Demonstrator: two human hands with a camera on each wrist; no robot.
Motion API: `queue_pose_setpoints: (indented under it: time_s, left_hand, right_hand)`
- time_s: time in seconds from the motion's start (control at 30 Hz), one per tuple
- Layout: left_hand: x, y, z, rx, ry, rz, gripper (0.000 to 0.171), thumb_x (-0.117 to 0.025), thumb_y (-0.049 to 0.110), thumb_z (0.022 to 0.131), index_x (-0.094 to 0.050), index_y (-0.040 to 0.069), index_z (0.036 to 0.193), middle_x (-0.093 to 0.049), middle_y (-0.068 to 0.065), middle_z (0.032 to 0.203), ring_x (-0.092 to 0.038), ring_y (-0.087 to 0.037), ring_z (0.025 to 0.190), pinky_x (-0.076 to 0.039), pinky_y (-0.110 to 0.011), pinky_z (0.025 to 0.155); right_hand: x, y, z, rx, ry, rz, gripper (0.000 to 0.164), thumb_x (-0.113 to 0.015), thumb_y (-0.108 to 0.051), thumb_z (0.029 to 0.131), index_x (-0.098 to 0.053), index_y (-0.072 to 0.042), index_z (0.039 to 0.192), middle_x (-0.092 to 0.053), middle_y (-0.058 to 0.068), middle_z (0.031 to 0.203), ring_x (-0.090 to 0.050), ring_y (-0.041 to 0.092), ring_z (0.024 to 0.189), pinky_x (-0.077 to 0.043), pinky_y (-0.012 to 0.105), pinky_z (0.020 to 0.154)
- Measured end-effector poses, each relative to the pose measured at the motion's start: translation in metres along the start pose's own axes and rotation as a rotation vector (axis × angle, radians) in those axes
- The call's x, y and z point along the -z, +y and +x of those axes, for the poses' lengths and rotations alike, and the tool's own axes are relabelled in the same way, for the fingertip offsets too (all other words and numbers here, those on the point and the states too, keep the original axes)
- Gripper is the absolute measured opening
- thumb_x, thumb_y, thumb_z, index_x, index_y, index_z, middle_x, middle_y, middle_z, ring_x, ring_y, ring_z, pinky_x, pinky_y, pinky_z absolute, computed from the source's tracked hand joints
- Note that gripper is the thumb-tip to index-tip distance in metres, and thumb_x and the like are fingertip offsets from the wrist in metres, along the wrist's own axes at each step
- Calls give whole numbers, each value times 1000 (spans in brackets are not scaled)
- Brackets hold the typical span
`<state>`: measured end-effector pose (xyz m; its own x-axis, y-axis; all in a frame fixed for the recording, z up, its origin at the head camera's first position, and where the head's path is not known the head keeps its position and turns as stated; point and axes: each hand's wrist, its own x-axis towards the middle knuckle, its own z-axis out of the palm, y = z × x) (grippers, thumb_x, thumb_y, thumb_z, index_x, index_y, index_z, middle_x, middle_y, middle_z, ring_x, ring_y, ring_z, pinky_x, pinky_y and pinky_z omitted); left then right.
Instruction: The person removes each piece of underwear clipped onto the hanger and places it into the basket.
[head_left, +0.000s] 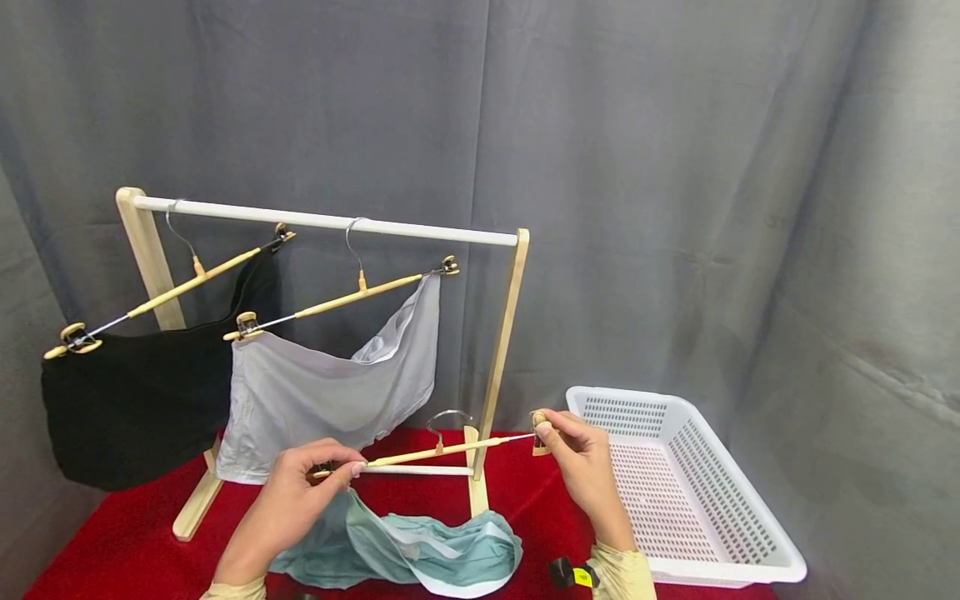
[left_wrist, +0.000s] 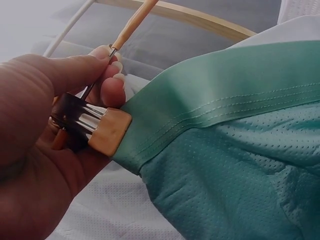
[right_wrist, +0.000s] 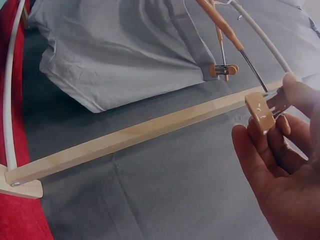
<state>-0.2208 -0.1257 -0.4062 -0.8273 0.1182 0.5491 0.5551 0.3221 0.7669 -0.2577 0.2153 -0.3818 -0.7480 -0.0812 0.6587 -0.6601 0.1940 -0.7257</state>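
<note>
A wooden clip hanger (head_left: 439, 451) with a metal hook spans the space between my two hands. My left hand (head_left: 288, 500) pinches its metal rod beside the left clip (left_wrist: 111, 131). That clip bites the waistband of teal shorts (left_wrist: 200, 112), whose lower part (head_left: 450, 550) lies bunched on the red cloth in the head view. Thumb and fingers of my right hand (head_left: 588, 467) grip the right clip (right_wrist: 261, 113), with no fabric between its wooden pads. In the head view, the left clip is mostly hidden behind my fingers.
A small rack with a white rail (head_left: 322, 220) stands at the left. Black shorts (head_left: 142, 404) and grey shorts (head_left: 330, 392) hang from it on similar hangers. At the right sits a white perforated basket (head_left: 750, 492). Red cloth (head_left: 127, 542) covers the table.
</note>
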Motion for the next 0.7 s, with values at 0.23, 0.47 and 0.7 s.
queue_pose_setpoints:
  time_s: [0.23, 0.47, 0.7]
  left_hand:
    - [0, 8, -1, -13, -7, -4, 12, -69, 9, 77, -69, 13, 89, -65, -1, 83, -57, -15, 67, -52, -28, 60]
    - [-2, -7, -1, -18, -6, 11, 13, -70, 17, 78, -69, 19, 91, -64, 4, 83, -56, -13, 70, -51, -27, 59]
    - [-4, -8, 2, -79, 9, 45, 13, -68, 13, 79, -69, 19, 91, -64, 2, 83, -54, -10, 69, -48, -26, 56]
  right_hand:
    - [0, 0, 0, -101, -15, -32, 19, -61, -10, 85, -64, 0, 102, -63, 23, 93, -60, 29, 76, -52, 27, 66]
    - [3, 23, -2, -127, -40, 12, 14, -59, -13, 88, -60, -1, 94, -59, 20, 87, -57, 27, 71, -52, 29, 63]
    - [5, 27, -1, -137, -97, -12, 14, -54, -13, 91, -56, 0, 95, -56, 13, 85, -55, 24, 73, -49, 29, 63]
